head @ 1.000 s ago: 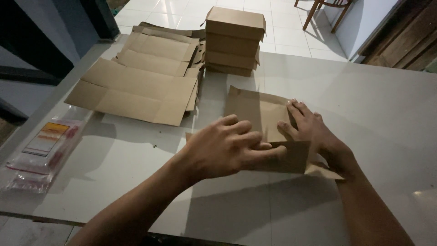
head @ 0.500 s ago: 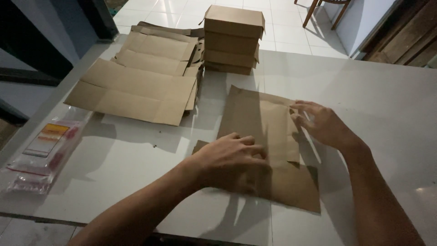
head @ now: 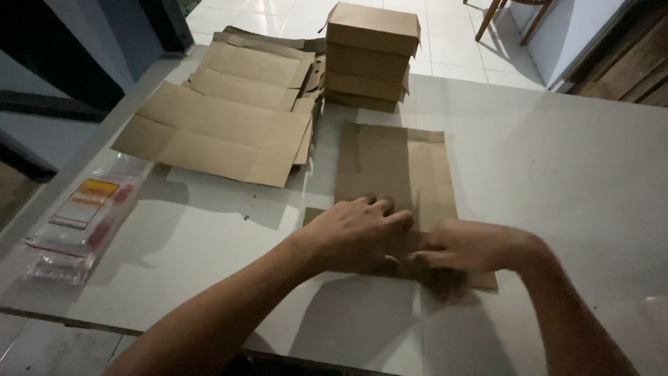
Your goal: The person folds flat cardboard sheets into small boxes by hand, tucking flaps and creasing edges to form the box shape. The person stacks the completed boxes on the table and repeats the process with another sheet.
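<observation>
Left edge of counter: clear plastic packets, untouched; next right, a pile of flat blanks not yet folded, then a stack of made-up boxes at the far edge, so by my reading some boxes are finished and many remain. Centre front: one blank lies flat on the counter, unformed apart from work at its near edge. Left hand rests flat on that edge, grip open, fingers spread; right hand is blurred beside it, fingers curled at the edge, grip state cannot be told.
</observation>
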